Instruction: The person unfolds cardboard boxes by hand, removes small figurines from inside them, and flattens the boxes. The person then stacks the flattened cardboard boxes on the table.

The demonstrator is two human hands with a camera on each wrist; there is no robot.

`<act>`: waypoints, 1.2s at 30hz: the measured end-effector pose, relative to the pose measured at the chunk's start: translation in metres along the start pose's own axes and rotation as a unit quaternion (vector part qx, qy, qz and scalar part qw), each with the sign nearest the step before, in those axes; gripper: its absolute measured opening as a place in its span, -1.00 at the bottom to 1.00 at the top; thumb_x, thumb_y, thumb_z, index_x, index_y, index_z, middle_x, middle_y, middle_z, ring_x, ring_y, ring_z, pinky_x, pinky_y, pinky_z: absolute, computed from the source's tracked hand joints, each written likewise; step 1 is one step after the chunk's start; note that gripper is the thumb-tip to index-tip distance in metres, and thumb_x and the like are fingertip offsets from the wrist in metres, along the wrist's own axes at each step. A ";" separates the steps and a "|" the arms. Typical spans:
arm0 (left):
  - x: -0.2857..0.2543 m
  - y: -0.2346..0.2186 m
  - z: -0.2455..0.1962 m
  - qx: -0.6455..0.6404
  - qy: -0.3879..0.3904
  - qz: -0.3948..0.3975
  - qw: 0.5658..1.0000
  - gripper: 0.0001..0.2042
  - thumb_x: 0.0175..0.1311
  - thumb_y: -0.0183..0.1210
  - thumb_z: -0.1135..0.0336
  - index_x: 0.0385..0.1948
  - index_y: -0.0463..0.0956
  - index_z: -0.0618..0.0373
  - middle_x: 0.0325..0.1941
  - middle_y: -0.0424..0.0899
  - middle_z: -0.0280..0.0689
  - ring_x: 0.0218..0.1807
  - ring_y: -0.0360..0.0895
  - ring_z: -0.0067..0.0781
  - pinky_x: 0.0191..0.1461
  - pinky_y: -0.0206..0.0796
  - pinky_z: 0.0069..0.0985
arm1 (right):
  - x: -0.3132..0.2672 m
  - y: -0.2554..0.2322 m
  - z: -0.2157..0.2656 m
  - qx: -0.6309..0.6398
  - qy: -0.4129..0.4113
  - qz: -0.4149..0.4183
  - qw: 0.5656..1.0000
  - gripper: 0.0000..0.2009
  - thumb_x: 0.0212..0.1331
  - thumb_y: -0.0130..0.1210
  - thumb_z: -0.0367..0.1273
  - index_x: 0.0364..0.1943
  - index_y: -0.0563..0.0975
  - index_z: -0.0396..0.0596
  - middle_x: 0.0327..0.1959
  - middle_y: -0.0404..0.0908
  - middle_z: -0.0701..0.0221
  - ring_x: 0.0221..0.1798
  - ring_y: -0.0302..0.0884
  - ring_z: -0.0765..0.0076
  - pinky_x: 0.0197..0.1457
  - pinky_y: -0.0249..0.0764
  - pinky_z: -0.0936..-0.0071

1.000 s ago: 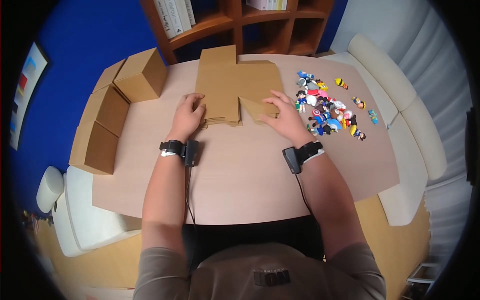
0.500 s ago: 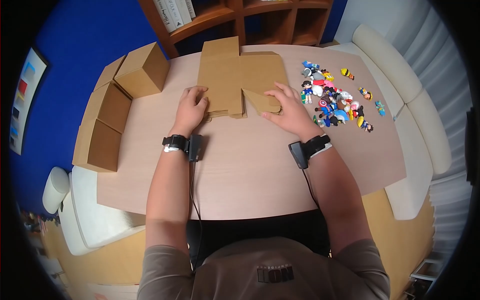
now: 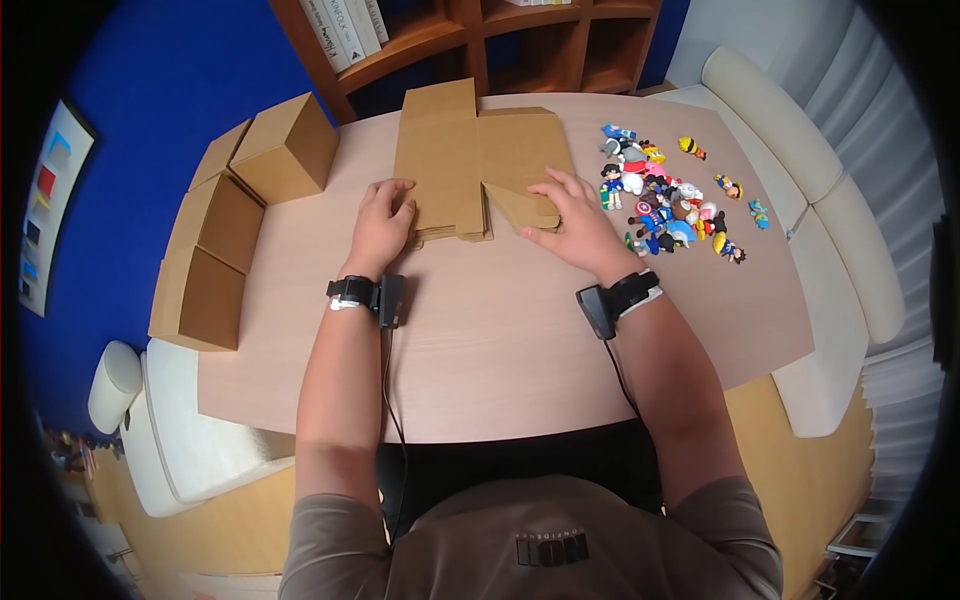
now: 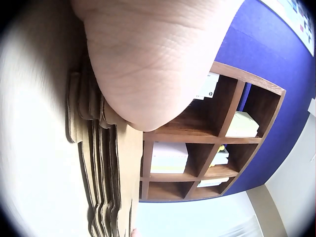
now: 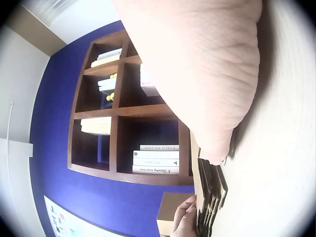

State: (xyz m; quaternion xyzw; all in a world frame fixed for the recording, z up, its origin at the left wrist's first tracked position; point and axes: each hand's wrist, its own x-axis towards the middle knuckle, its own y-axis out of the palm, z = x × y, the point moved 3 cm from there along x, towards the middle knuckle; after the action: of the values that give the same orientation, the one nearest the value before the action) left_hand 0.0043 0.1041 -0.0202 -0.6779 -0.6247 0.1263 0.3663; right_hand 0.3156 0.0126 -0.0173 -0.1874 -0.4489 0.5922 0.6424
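A stack of flattened cardboard boxes (image 3: 440,160) lies on the table in front of me. My left hand (image 3: 376,225) grips its left edge, fingers bent onto the top and thumb by the near corner. On the other side, my right hand (image 3: 578,225) holds the slanted flap (image 3: 520,205) at the near right corner, thumb along its near edge. Layered cardboard edges (image 4: 101,168) show under the left palm in the left wrist view. In the right wrist view the layers (image 5: 210,190) fan slightly below the right palm, which hides that hand's fingers.
Folded-up cardboard boxes (image 3: 285,150) stand in a row along the table's left side. A pile of small toy figures (image 3: 660,200) lies right of the stack, a few apart from it. Behind the table is a wooden bookshelf (image 3: 480,50). Cables (image 3: 392,390) hang from both wrist cameras.
The head view has shifted slightly. Both hands stay at the stack's sides, and the layers at the right flap's near edge look more even than a second ago.
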 end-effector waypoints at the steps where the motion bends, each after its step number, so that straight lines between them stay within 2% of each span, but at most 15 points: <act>1: 0.000 0.000 -0.001 0.005 -0.001 0.001 1.000 -0.71 0.44 0.18 0.36 0.15 0.59 0.11 0.28 0.54 -0.11 0.24 0.57 -0.05 0.34 0.43 -0.27 | 0.000 0.000 0.000 0.002 -0.001 0.000 1.000 -0.39 0.11 0.48 -0.11 0.27 0.57 0.11 0.57 0.26 0.12 0.61 0.08 -0.21 0.63 0.16 -0.01; 6: -0.001 -0.002 -0.005 0.001 -0.016 0.011 1.000 -0.71 0.43 0.19 0.37 0.15 0.59 0.11 0.28 0.54 -0.11 0.25 0.57 -0.05 0.34 0.43 -0.26 | 0.001 0.002 -0.002 0.022 -0.002 -0.020 1.000 -0.38 0.11 0.48 -0.11 0.26 0.55 0.08 0.56 0.27 0.10 0.60 0.09 -0.21 0.63 0.17 -0.01; 8: -0.001 0.000 -0.001 0.015 0.018 -0.005 1.000 -0.72 0.47 0.16 0.36 0.16 0.57 0.11 0.20 0.55 -0.14 0.12 0.59 -0.16 0.26 0.43 -0.35 | 0.001 0.002 -0.004 0.045 0.001 -0.033 0.998 -0.38 0.11 0.48 -0.11 0.26 0.54 0.07 0.55 0.28 0.09 0.60 0.10 -0.21 0.63 0.17 0.00; 9: 0.001 0.005 0.008 0.015 0.018 -0.005 1.000 -0.72 0.47 0.16 0.36 0.16 0.57 0.11 0.20 0.55 -0.14 0.12 0.59 -0.16 0.26 0.43 -0.35 | 0.001 0.001 -0.003 0.048 0.001 -0.033 0.998 -0.38 0.10 0.48 -0.11 0.25 0.53 0.07 0.55 0.28 0.09 0.60 0.10 -0.21 0.63 0.17 0.00; 11: 0.007 0.011 0.022 -0.044 0.044 -0.063 0.996 -0.71 0.47 0.16 0.36 0.17 0.57 0.11 0.22 0.56 -0.14 0.16 0.59 -0.13 0.29 0.42 -0.35 | 0.001 0.000 -0.001 0.051 0.001 -0.032 0.998 -0.39 0.10 0.48 -0.11 0.24 0.53 0.06 0.55 0.28 0.08 0.60 0.10 -0.20 0.63 0.17 0.01; 13: 0.007 0.010 0.020 -0.053 0.038 -0.054 0.996 -0.71 0.47 0.16 0.37 0.17 0.57 0.10 0.23 0.55 -0.14 0.17 0.59 -0.13 0.30 0.42 -0.35 | 0.000 -0.001 0.002 -0.003 0.002 -0.004 1.000 -0.39 0.10 0.48 -0.11 0.23 0.53 0.06 0.56 0.27 0.09 0.61 0.09 -0.19 0.63 0.17 0.01; 15: 0.004 0.006 0.014 -0.063 0.032 -0.046 0.996 -0.71 0.47 0.16 0.37 0.17 0.57 0.10 0.24 0.55 -0.15 0.19 0.59 -0.12 0.31 0.42 -0.35 | 0.000 0.000 0.001 -0.001 0.002 -0.005 1.000 -0.39 0.10 0.48 -0.12 0.23 0.53 0.06 0.56 0.27 0.09 0.62 0.09 -0.19 0.63 0.16 0.01; 17: 0.000 0.001 0.003 0.013 0.032 -0.002 0.999 -0.72 0.47 0.16 0.37 0.15 0.58 0.10 0.24 0.54 -0.15 0.16 0.59 -0.14 0.27 0.44 -0.35 | 0.000 0.000 0.000 0.000 0.001 -0.005 1.000 -0.39 0.10 0.48 -0.12 0.23 0.53 0.06 0.57 0.26 0.09 0.62 0.08 -0.19 0.64 0.16 0.01; 26: 0.001 0.003 0.006 0.017 0.027 -0.010 0.999 -0.74 0.47 0.16 0.38 0.14 0.59 0.11 0.22 0.54 -0.17 0.05 0.60 -0.25 0.12 0.48 -0.38 | 0.000 0.000 0.000 0.000 0.000 -0.005 1.000 -0.40 0.11 0.48 -0.11 0.23 0.54 0.07 0.57 0.26 0.11 0.63 0.07 -0.20 0.64 0.16 0.01; 36: 0.000 0.002 0.004 0.015 0.030 -0.013 0.999 -0.74 0.47 0.16 0.39 0.14 0.59 0.13 0.20 0.54 -0.17 0.03 0.61 -0.26 0.12 0.48 -0.38 | 0.000 -0.003 0.003 0.007 0.005 0.001 1.000 -0.42 0.12 0.48 -0.11 0.22 0.56 0.07 0.58 0.25 0.10 0.64 0.04 -0.21 0.64 0.15 0.00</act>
State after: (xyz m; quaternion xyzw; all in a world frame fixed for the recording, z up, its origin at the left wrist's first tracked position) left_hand 0.0037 0.1056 -0.0241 -0.6679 -0.6201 0.1107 0.3965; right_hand 0.3146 0.0112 -0.0132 -0.1859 -0.4417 0.5949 0.6453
